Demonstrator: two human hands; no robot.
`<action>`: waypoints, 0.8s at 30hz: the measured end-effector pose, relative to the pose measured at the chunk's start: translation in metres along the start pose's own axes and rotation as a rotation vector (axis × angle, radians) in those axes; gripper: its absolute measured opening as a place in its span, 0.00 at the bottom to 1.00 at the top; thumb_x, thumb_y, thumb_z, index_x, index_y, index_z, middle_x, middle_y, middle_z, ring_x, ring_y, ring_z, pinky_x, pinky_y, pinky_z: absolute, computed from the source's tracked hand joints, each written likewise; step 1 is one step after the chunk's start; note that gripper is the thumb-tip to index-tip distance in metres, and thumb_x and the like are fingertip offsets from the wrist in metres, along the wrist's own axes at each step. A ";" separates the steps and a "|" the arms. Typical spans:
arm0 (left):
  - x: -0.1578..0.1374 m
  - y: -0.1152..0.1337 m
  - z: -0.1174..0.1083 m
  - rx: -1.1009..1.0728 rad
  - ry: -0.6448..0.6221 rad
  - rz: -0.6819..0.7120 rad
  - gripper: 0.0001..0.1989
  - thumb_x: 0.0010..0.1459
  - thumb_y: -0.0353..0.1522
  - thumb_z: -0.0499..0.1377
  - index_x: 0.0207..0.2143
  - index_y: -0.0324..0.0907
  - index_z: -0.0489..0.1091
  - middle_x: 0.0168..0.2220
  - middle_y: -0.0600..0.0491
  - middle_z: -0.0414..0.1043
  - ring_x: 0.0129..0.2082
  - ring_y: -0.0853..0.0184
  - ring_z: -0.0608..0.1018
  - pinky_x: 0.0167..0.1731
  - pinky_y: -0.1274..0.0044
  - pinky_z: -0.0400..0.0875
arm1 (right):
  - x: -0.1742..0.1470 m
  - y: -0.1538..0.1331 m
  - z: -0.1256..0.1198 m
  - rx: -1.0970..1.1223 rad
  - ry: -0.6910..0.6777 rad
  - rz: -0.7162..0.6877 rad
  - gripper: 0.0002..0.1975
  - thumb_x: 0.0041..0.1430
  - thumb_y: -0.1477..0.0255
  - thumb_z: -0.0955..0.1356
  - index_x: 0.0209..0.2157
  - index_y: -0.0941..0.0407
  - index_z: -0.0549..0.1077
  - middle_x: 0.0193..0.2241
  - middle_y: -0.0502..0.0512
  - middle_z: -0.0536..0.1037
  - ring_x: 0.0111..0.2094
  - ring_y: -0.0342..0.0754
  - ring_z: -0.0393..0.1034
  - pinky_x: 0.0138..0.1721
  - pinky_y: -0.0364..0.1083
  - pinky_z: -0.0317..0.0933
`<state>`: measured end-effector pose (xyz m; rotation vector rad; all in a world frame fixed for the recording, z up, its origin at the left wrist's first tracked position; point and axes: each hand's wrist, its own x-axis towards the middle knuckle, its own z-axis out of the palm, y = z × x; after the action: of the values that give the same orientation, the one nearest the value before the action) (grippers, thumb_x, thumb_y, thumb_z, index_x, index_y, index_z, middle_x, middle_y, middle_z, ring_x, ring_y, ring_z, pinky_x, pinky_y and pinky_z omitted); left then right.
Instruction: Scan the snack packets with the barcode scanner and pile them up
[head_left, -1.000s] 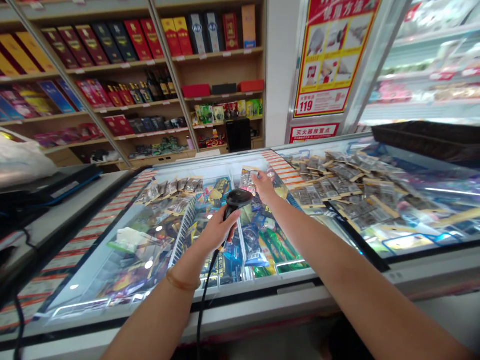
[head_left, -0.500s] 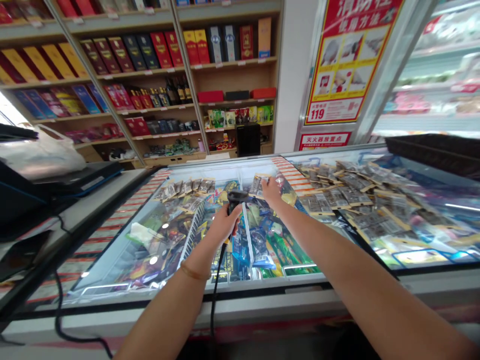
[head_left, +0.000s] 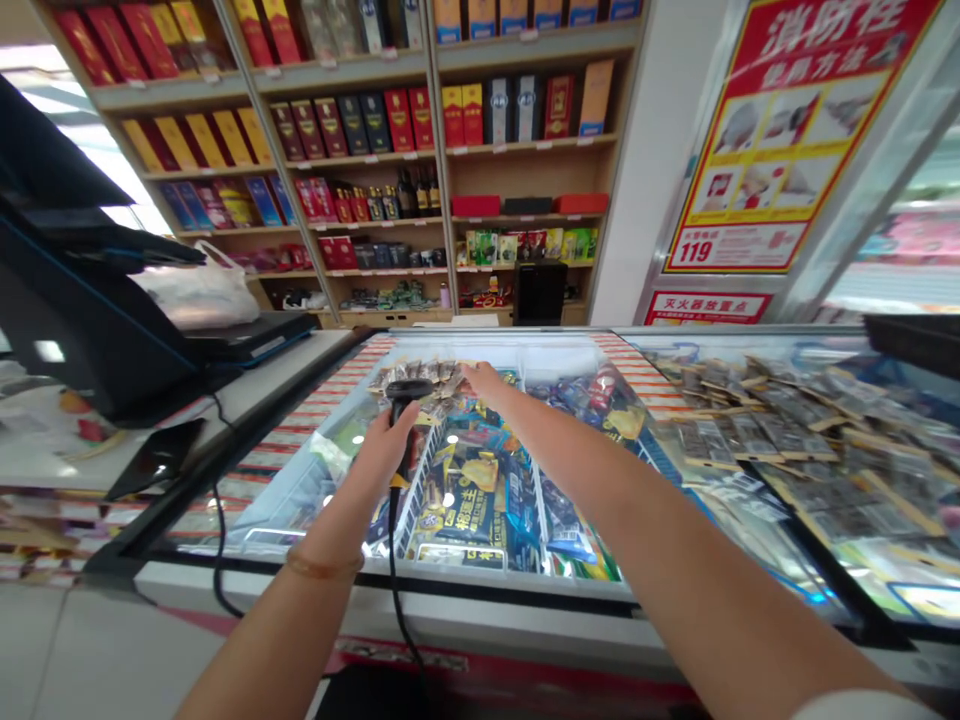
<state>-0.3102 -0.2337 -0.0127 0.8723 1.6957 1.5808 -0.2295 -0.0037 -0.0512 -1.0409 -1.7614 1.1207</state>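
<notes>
My left hand (head_left: 386, 445) grips a black corded barcode scanner (head_left: 403, 392), held upright over the glass lid of a chest freezer (head_left: 480, 590). My right hand (head_left: 486, 381) reaches across the lid to a small pile of clear snack packets (head_left: 420, 378) at the far left. Its fingers hold a packet at the pile's right edge. The scanner head sits just in front of that pile. The scanner's cable (head_left: 397, 600) hangs down over the freezer's front edge.
A larger spread of the same packets (head_left: 780, 430) covers the right lid. A black till screen (head_left: 67, 300), a white bag (head_left: 199, 295) and a dark phone (head_left: 154, 455) stand on the counter at left. Shelves of boxed goods (head_left: 420, 150) fill the back wall.
The view has swung left and up. My right hand has carried its packet left from near the big spread to the small pile. The scanner has moved left with it.
</notes>
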 end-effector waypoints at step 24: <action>-0.030 -0.001 0.192 -0.039 -0.432 -0.065 0.20 0.57 0.48 0.64 0.34 0.44 0.62 0.18 0.60 0.65 0.13 0.73 0.67 0.13 0.81 0.62 | -0.129 0.092 -0.247 -0.868 0.359 0.303 0.29 0.64 0.60 0.67 0.62 0.61 0.68 0.69 0.76 0.58 0.72 0.73 0.43 0.64 0.78 0.31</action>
<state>-0.1346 -0.1502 -0.0248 1.0408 1.3665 1.2655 0.0609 -0.0256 -0.0871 -1.9310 -1.8366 0.2377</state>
